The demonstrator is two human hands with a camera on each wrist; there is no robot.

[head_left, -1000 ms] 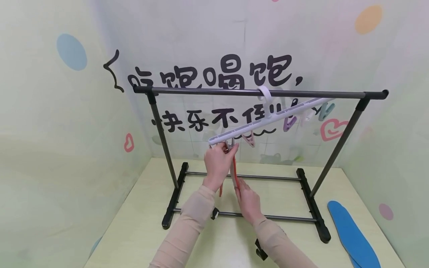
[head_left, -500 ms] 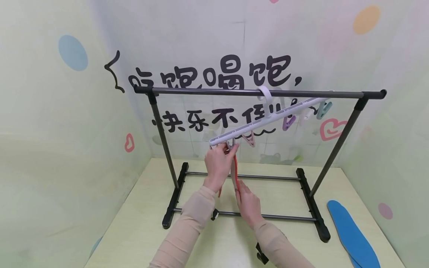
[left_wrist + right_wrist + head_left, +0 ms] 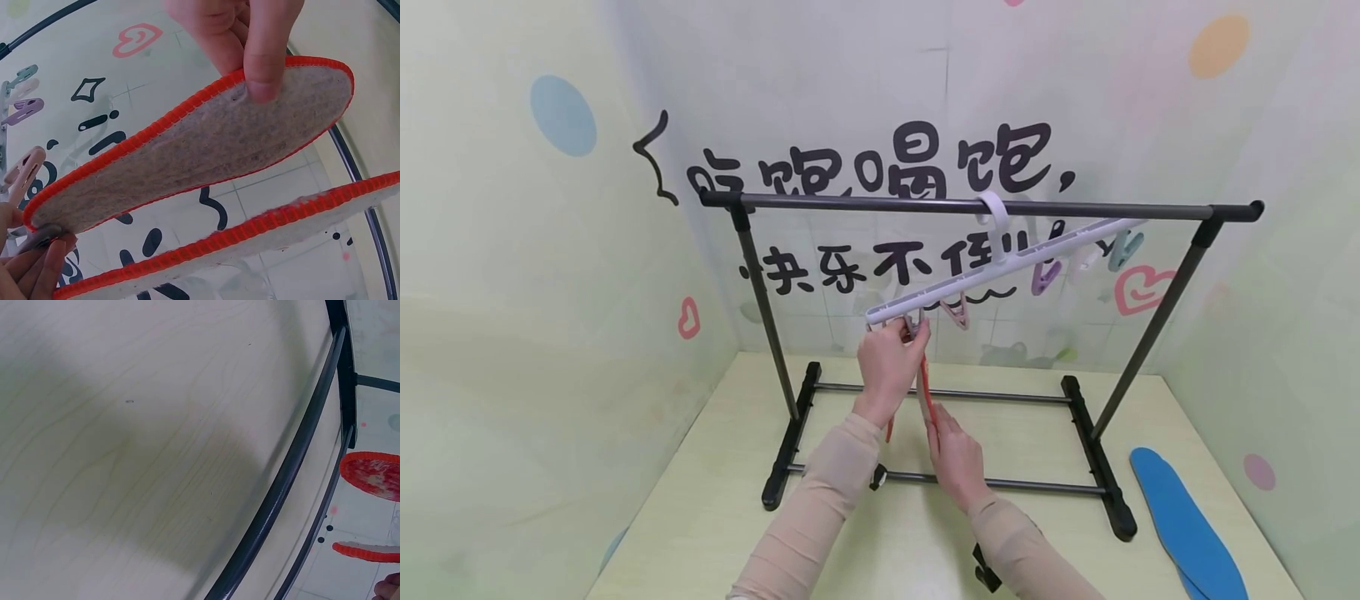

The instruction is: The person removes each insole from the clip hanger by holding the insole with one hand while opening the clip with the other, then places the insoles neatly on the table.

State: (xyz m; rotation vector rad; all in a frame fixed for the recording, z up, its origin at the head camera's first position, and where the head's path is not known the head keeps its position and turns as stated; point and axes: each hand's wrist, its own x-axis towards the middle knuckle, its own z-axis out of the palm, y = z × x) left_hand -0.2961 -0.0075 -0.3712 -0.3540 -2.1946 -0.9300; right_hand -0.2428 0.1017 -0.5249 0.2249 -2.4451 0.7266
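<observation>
A lilac clip hanger (image 3: 940, 290) hangs by its hook from a black rack, tilted with its left end low. Just under that end my left hand (image 3: 889, 367) pinches a grey clothespin (image 3: 45, 236) at the narrow end of a felt insole (image 3: 181, 150) with red stitched edging. Lower down, my right hand (image 3: 958, 454) pinches the same insole near its wide end, thumb on the grey felt face in the left wrist view. A second red-edged insole (image 3: 237, 231) hangs beside it; its upper end is hidden by my left hand in the head view.
The black rack (image 3: 865, 202) stands on a pale wooden table (image 3: 700, 542), its base bars crossing beneath my hands. Pink (image 3: 957, 312), purple (image 3: 1045, 277) and teal (image 3: 1125, 250) clothespins hang along the hanger. Blue insoles (image 3: 1187, 525) lie at the right.
Almost nothing differs. Both hands keep their grips on the clothespin and the insole, with only a slight shift left at the upper hand and hanger end.
</observation>
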